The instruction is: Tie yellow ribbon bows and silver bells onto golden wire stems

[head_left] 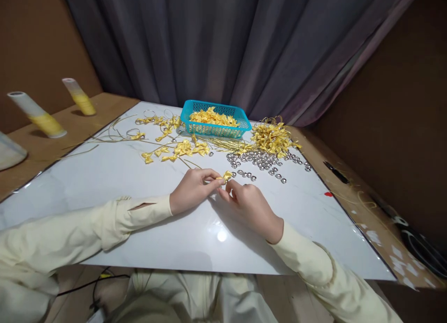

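A small yellow ribbon bow (227, 175) is pinched at the fingertips of my left hand (196, 189), above the white board. My right hand (252, 206) meets it from the right, thumb and forefinger pressed together beside the bow; whatever lies between them is too small to make out. Just beyond my hands, several loose yellow bows (184, 148) lie on the board. Many silvery bead-like pieces (262, 160) are spread to the right of them. Gold cords (188, 163) run out behind my left hand.
A blue basket (243, 127) filled with yellow bows stands at the back. Right of it is a heap of bows on gold cords (272, 137). Yellow thread spools (49, 124) stand on the left. Scissors (419, 248) and a black-handled tool (336, 172) lie along the right edge.
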Demonstrator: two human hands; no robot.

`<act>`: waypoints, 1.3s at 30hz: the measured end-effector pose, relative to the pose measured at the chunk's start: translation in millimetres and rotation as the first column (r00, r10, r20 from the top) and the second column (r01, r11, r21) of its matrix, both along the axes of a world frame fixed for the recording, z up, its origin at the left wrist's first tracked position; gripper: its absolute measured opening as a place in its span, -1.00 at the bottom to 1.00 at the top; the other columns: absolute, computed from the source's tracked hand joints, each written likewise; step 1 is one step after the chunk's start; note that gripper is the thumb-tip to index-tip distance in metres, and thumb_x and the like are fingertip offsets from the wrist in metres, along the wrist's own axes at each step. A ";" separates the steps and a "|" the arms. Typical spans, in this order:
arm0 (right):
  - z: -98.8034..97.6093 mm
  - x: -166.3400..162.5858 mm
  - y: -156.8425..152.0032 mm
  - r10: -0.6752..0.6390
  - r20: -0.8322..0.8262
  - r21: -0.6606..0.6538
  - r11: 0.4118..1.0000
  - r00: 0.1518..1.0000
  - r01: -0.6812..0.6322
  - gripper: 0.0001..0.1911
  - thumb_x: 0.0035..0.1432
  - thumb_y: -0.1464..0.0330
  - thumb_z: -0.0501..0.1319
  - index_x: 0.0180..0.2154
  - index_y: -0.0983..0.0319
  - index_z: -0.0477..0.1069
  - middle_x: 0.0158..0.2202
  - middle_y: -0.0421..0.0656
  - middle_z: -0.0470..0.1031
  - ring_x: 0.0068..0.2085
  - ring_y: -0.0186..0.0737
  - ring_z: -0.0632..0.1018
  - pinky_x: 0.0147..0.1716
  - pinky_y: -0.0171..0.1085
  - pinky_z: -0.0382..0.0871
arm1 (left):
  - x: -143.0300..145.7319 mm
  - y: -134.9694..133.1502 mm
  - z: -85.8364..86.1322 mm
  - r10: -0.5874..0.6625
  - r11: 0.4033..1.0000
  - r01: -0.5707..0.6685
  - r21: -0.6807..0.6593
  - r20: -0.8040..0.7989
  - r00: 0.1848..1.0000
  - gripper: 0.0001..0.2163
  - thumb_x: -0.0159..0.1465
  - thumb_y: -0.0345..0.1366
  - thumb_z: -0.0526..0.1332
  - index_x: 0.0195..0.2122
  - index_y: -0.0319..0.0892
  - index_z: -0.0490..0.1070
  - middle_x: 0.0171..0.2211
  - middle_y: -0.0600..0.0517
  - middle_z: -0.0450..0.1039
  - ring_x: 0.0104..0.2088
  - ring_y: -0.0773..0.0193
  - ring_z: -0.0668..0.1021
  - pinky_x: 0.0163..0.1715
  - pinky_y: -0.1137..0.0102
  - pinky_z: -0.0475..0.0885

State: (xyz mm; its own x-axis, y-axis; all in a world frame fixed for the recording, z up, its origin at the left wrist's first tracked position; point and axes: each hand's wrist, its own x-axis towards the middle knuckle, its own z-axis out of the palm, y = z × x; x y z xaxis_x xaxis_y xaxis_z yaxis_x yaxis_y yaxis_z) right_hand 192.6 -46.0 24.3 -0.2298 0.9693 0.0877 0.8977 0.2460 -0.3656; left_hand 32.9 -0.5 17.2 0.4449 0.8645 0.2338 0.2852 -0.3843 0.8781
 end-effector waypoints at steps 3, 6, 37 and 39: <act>-0.8 -2.7 -0.4 0.044 0.016 -0.014 0.999 0.999 -0.044 -0.76 0.25 0.32 -0.01 -0.31 0.27 0.38 -0.66 -0.23 0.27 -0.66 -0.36 0.19 -0.56 -0.34 -0.09 | -0.9 1.6 2.6 -0.034 0.999 0.034 -0.010 0.002 0.999 -0.81 0.17 -0.23 0.19 -0.42 -0.22 0.52 -0.41 0.01 0.59 -0.38 0.25 0.57 -0.33 0.43 0.45; 0.4 -4.0 -0.2 0.083 -0.055 -0.047 0.995 0.995 -0.085 -0.73 0.27 0.35 -0.07 -0.28 0.27 0.38 -0.67 -0.25 0.24 -0.66 -0.37 0.18 -0.56 -0.35 -0.07 | -1.1 2.7 3.4 -0.043 0.999 0.043 -0.022 0.010 0.999 -0.82 0.16 -0.23 0.20 -0.43 -0.22 0.53 -0.42 0.02 0.59 -0.38 0.26 0.57 -0.30 0.43 0.45; 3.4 -1.0 3.8 0.038 -0.320 -0.099 0.992 0.947 -0.073 -0.74 0.22 0.45 -0.08 -0.53 0.23 0.14 -0.62 -0.26 0.24 -0.57 -0.39 0.28 -0.46 -0.37 0.07 | 3.0 3.1 7.3 0.030 0.955 0.030 -0.297 0.194 0.980 -0.73 0.15 -0.13 0.21 -0.49 -0.25 0.52 -0.47 0.03 0.52 -0.40 0.29 0.49 -0.38 0.45 0.36; 4.1 -1.0 3.6 0.041 -0.321 -0.101 0.992 0.946 -0.077 -0.74 0.21 0.46 -0.08 -0.54 0.23 0.12 -0.63 -0.27 0.21 -0.57 -0.40 0.26 -0.47 -0.37 0.07 | 5.6 3.0 6.4 0.052 0.955 0.005 -0.298 0.182 0.982 -0.70 0.14 -0.09 0.23 -0.50 -0.25 0.52 -0.48 0.03 0.51 -0.41 0.31 0.47 -0.39 0.46 0.35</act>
